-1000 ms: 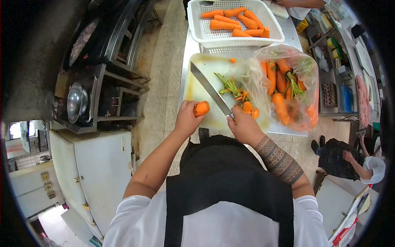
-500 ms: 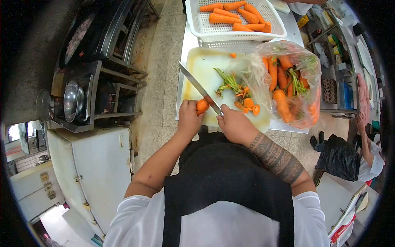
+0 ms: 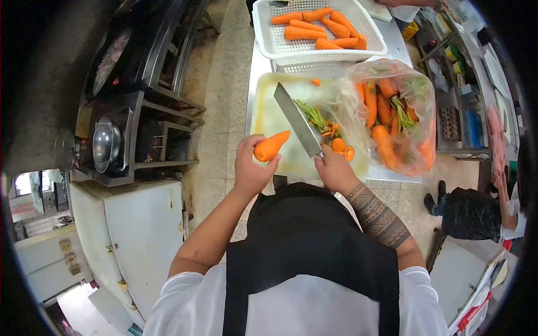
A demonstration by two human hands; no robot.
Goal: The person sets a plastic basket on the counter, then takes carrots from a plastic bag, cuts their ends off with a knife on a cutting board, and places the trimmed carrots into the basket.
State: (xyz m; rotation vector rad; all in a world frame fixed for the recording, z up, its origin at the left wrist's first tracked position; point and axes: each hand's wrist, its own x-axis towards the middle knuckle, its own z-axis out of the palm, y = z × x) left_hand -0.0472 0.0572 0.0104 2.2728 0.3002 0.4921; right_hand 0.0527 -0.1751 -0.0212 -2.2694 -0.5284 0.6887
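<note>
Left hand (image 3: 250, 171) curls round a carrot (image 3: 271, 147), presumably steadying it, while right hand (image 3: 335, 170) clasps a kitchen knife (image 3: 298, 121), blade beyond its fingers.

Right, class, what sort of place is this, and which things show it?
Probably a commercial kitchen. The right hand holds a knife over a cutting board, a large white basket holds several carrots, and what looks like another person's dark apron shows at the right.
</note>
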